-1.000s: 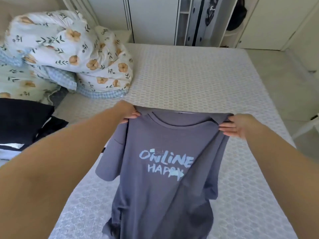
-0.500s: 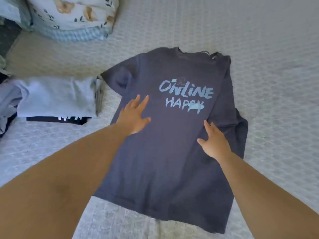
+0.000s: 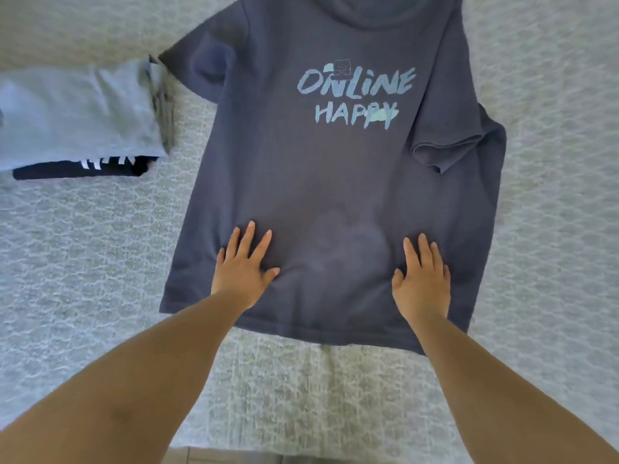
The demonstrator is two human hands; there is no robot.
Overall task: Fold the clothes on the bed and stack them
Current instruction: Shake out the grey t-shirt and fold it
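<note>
A dark grey T-shirt [image 3: 311, 182] with pale blue "ONLINE HAPPY" lettering lies flat, front up, on the bed [image 3: 83, 262]. Its right sleeve is folded inward over the body; the left sleeve spreads out. My left hand [image 3: 243, 267] presses flat on the lower left of the shirt, fingers straight and spread. My right hand [image 3: 422, 279] presses flat on the lower right, fingers straight. To the left sits a stack: a folded light blue garment [image 3: 77, 112] on top of a folded black garment [image 3: 80, 167] with white stripes.
The patterned pale bedcover stretches all round the shirt. The near edge of the bed [image 3: 234, 457] runs along the bottom of the view.
A second ago I held the shirt up by its shoulders; it now lies on the bed. Both hands have slid down from mid-chest to near the hem.
</note>
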